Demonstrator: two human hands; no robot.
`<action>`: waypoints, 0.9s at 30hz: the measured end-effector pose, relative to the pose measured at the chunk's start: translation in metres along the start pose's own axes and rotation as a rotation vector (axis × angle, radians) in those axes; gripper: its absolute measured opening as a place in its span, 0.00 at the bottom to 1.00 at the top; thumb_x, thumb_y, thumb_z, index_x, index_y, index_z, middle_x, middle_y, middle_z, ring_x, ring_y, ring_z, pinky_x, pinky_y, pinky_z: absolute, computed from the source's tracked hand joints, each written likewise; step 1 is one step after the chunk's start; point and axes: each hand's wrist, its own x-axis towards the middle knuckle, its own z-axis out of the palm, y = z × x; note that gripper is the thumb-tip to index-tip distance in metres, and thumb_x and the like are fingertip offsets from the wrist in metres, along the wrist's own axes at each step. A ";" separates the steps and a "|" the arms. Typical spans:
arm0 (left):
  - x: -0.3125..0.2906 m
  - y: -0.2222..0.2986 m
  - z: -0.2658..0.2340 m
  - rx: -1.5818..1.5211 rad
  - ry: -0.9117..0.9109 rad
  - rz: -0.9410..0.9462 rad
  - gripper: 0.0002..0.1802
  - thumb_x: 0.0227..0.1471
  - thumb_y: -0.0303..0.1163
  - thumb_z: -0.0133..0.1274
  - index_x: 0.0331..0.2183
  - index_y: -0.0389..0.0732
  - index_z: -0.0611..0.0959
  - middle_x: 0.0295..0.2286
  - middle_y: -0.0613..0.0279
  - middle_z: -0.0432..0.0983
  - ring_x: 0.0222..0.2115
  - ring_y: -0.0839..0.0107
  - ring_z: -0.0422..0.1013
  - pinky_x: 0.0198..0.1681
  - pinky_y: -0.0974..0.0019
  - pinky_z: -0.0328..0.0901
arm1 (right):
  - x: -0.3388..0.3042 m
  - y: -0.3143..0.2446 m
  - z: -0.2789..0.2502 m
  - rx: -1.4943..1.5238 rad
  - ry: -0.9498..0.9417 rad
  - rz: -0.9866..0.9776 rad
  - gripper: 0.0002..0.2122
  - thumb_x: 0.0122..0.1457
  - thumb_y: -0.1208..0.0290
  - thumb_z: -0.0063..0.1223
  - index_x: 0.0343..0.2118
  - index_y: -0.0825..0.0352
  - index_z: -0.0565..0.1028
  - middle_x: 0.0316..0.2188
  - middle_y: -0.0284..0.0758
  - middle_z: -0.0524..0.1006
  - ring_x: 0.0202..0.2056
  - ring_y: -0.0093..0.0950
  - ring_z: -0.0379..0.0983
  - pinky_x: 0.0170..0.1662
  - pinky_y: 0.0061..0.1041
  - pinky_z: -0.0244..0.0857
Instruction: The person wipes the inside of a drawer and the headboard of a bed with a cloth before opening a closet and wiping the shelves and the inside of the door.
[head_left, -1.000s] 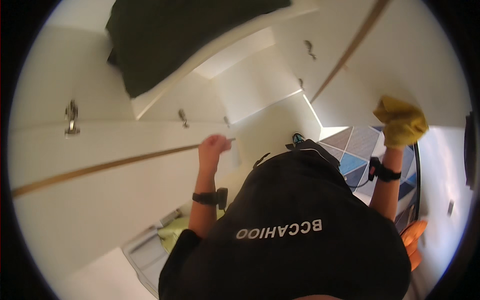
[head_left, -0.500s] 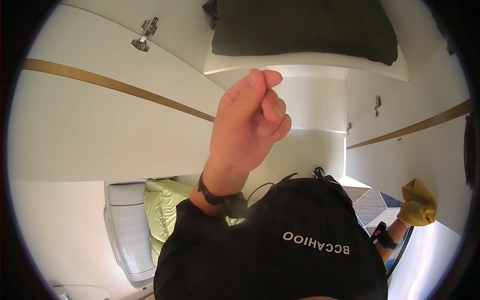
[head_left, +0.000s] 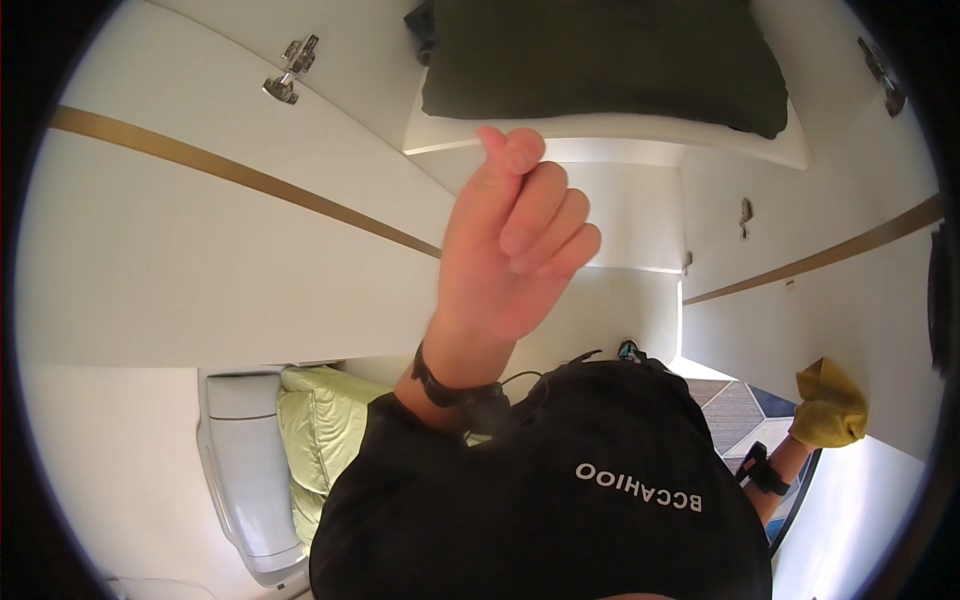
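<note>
My left hand (head_left: 525, 225) is raised at the middle of the view, below the shelf edge, with its fingers curled in and the thumb and index finger crossed at the tips. I see nothing held in it. Low on the right, my right hand is hidden by a mustard-yellow cloth (head_left: 830, 408), bunched around it against the white door panel (head_left: 860, 330). Both wrists carry black straps.
A dark green folded fabric (head_left: 600, 65) lies on a white shelf (head_left: 720, 145) ahead. A hinged white door (head_left: 230, 270) stands at left. Behind on the left are a light green quilt (head_left: 325, 420) and a grey padded headboard (head_left: 245, 450). Patterned flooring (head_left: 735, 415) shows at lower right.
My left hand has shifted slightly right, and its fingers have curled in more, with the thumb and index tips crossing differently. The right hand and cloth stay almost where they were.
</note>
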 end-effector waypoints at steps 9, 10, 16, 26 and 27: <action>-0.007 0.014 -0.008 -0.045 -0.235 -0.031 0.22 0.75 0.49 0.23 0.36 0.51 0.69 0.15 0.72 0.60 0.15 0.77 0.57 0.22 0.72 0.59 | 0.012 0.002 0.002 0.103 -0.078 -0.038 0.29 0.67 0.56 0.58 0.64 0.65 0.64 0.62 0.37 0.69 0.60 0.39 0.67 0.68 0.41 0.60; -0.011 0.017 -0.008 -0.043 -0.238 -0.015 0.22 0.75 0.49 0.23 0.36 0.51 0.69 0.15 0.72 0.60 0.15 0.77 0.57 0.22 0.72 0.59 | 0.004 -0.002 0.005 0.120 -0.035 -0.021 0.29 0.66 0.53 0.58 0.64 0.66 0.65 0.62 0.38 0.69 0.60 0.39 0.67 0.67 0.42 0.61; -0.026 0.025 0.012 0.430 -0.138 0.241 0.07 0.69 0.34 0.49 0.35 0.46 0.73 0.15 0.69 0.66 0.14 0.74 0.60 0.19 0.70 0.61 | -0.011 -0.047 0.042 0.150 0.040 0.004 0.28 0.68 0.49 0.53 0.63 0.64 0.66 0.60 0.38 0.70 0.59 0.40 0.68 0.65 0.42 0.64; -0.050 0.043 0.087 0.965 -0.588 0.859 0.08 0.57 0.29 0.62 0.39 0.54 0.85 0.41 0.62 0.79 0.25 0.72 0.64 0.26 0.70 0.59 | -0.014 -0.058 0.057 0.118 0.080 -0.034 0.24 0.68 0.54 0.54 0.62 0.61 0.68 0.59 0.35 0.71 0.57 0.38 0.70 0.61 0.42 0.69; -0.047 0.037 0.084 0.957 -0.600 0.866 0.08 0.57 0.29 0.62 0.39 0.54 0.85 0.41 0.62 0.79 0.25 0.72 0.64 0.26 0.70 0.59 | -0.014 -0.061 0.057 0.124 0.088 -0.045 0.24 0.68 0.54 0.54 0.62 0.61 0.68 0.59 0.35 0.71 0.57 0.38 0.70 0.61 0.42 0.69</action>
